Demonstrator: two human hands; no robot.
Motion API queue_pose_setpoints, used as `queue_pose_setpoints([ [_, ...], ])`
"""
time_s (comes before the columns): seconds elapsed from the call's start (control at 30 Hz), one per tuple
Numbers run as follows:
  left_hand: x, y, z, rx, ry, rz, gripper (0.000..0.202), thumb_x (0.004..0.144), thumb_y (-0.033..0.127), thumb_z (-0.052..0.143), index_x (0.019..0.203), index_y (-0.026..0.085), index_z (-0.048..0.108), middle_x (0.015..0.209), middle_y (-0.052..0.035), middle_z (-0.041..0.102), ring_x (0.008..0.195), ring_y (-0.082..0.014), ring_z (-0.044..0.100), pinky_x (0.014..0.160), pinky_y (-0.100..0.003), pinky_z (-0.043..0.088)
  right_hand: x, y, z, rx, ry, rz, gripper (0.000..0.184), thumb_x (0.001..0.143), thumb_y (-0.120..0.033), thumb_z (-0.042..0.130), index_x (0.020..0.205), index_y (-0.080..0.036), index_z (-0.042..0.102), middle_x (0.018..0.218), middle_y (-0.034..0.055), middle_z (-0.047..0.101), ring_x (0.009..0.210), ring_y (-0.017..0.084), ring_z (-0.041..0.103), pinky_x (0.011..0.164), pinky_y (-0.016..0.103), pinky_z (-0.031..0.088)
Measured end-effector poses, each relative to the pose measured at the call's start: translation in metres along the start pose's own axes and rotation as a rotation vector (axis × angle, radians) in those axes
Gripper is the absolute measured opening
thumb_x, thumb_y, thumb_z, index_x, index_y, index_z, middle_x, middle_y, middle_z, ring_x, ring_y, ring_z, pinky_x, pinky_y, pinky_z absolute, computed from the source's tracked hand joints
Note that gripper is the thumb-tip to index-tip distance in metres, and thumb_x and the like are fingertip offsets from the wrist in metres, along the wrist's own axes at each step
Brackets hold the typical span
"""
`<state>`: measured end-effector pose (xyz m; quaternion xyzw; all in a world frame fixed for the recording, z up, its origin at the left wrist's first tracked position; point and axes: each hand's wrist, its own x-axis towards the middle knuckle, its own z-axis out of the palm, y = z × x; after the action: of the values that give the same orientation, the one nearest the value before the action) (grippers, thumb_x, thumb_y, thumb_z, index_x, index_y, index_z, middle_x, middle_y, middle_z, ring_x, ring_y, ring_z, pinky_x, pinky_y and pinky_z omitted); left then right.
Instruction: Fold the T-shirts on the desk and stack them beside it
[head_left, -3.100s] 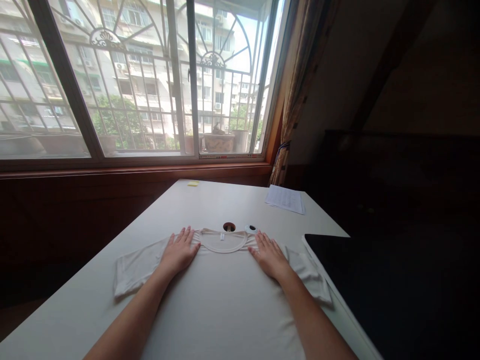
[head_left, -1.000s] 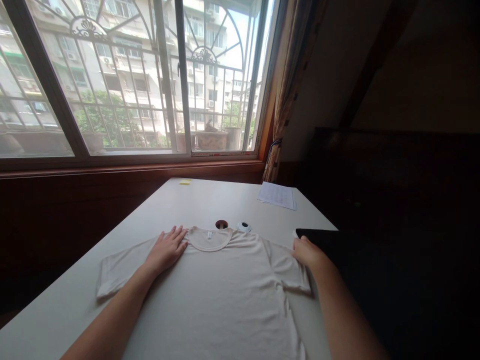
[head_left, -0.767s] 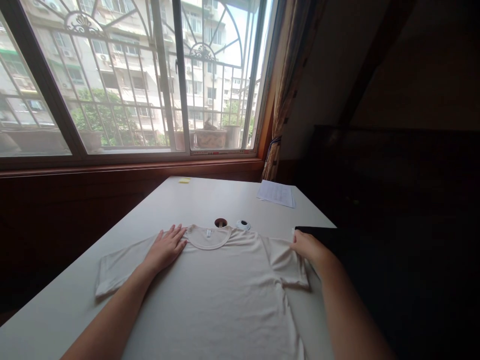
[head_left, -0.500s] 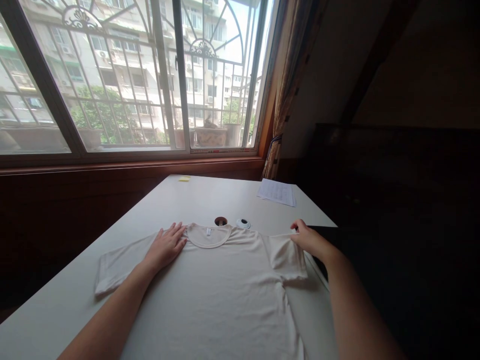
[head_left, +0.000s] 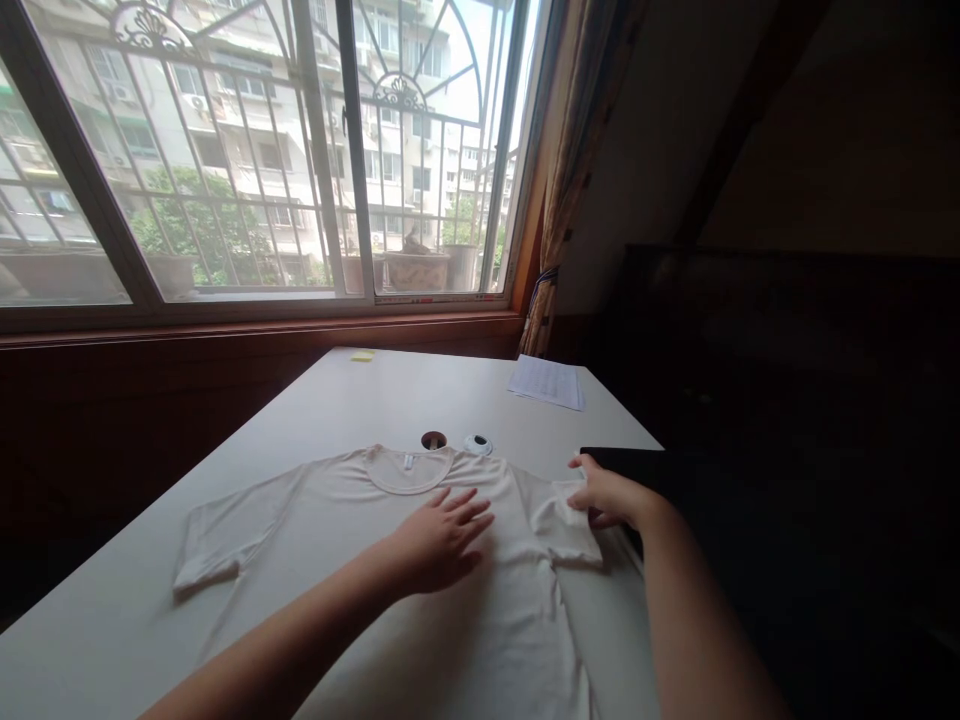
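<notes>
A white short-sleeved T-shirt (head_left: pixel 330 530) lies spread out with its round neckline at the far side and a small label inside the collar. My left hand (head_left: pixel 442 540) is over the upper chest of the shirt, just below the neckline, palm down with fingers spread. Whether its palm presses on the cloth I cannot tell. At the right sleeve, my right hand (head_left: pixel 611 492) has its thumb on the cloth and its other fingers curled around the sleeve's outer edge. Creases run across the right shoulder and sleeve.
The shirt rests on a white table (head_left: pixel 300 425). Toward the back are paper sheets (head_left: pixel 546 382), a yellow sticky note (head_left: pixel 363 356), a round cable hole (head_left: pixel 433 440) and its loose cover (head_left: pixel 478 444). A dark surface (head_left: pixel 622 455) adjoins the right edge. A barred window stands behind.
My left hand has moved right from the left shoulder to the chest of the T-shirt. My right hand has slid slightly down the right sleeve's edge. The view has shifted a little.
</notes>
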<state>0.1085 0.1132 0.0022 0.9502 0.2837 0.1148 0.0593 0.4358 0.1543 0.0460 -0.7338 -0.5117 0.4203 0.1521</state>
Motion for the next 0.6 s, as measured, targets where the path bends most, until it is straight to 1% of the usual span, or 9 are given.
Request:
queue_pose_setpoints([
  [0.1, 0.027, 0.026, 0.011, -0.031, -0.007, 0.062, 0.056, 0.101, 0.044, 0.048, 0.151, 0.018, 0.042, 0.156, -0.0137, 0.044, 0.148, -0.0311, 0.032, 0.121, -0.055, 0.027, -0.004, -0.001, -0.003, 0.027, -0.017, -0.004, 0.069, 0.077, -0.010, 0.059, 0.137, -0.028, 0.030, 0.083, -0.0019, 0.055, 0.066, 0.015, 0.062, 0.065, 0.032, 0.060],
  [0.2, 0.039, 0.043, 0.017, -0.054, 0.006, 0.104, 0.053, 0.101, 0.047, 0.050, 0.147, 0.022, 0.047, 0.152, -0.0120, 0.049, 0.143, -0.0305, 0.041, 0.118, -0.053, 0.033, -0.007, -0.001, -0.006, 0.063, 0.005, -0.014, 0.063, 0.082, -0.012, 0.057, 0.137, -0.027, 0.030, 0.083, -0.0008, 0.054, 0.064, 0.014, 0.061, 0.064, 0.033, 0.061],
  [0.3, 0.035, 0.056, 0.020, -0.080, 0.034, 0.157, 0.050, 0.100, 0.048, 0.051, 0.145, 0.026, 0.050, 0.149, -0.0100, 0.053, 0.140, -0.0289, 0.045, 0.118, -0.051, 0.034, -0.012, -0.003, -0.007, 0.076, 0.041, -0.006, 0.062, 0.086, -0.017, 0.056, 0.140, -0.028, 0.028, 0.086, 0.0007, 0.053, 0.064, 0.014, 0.061, 0.063, 0.033, 0.061],
  [0.4, 0.028, 0.064, 0.023, -0.104, 0.038, 0.202, 0.050, 0.102, 0.046, 0.048, 0.147, 0.023, 0.048, 0.151, -0.0114, 0.050, 0.141, -0.0275, 0.043, 0.120, -0.048, 0.030, -0.014, -0.006, -0.007, 0.074, 0.064, -0.010, 0.065, 0.087, -0.018, 0.055, 0.143, -0.030, 0.025, 0.088, 0.0011, 0.053, 0.063, 0.014, 0.061, 0.063, 0.033, 0.061],
  [0.5, 0.025, 0.066, 0.027, -0.161, 0.042, 0.212, 0.055, 0.102, 0.044, 0.048, 0.151, 0.021, 0.042, 0.155, -0.0113, 0.046, 0.144, -0.0258, 0.040, 0.123, -0.048, 0.025, -0.015, -0.010, -0.005, 0.094, 0.064, -0.043, 0.064, 0.088, -0.019, 0.052, 0.144, -0.030, 0.025, 0.086, 0.0009, 0.053, 0.062, 0.014, 0.060, 0.061, 0.032, 0.060],
  [0.6, 0.026, 0.061, 0.032, -0.242, 0.049, 0.206, 0.061, 0.101, 0.046, 0.050, 0.155, 0.023, 0.033, 0.155, -0.0083, 0.046, 0.145, -0.0228, 0.039, 0.123, -0.046, 0.024, -0.018, -0.016, -0.004, 0.109, 0.036, -0.096, 0.060, 0.089, -0.020, 0.050, 0.144, -0.028, 0.027, 0.081, -0.0001, 0.053, 0.059, 0.014, 0.059, 0.060, 0.030, 0.057],
])
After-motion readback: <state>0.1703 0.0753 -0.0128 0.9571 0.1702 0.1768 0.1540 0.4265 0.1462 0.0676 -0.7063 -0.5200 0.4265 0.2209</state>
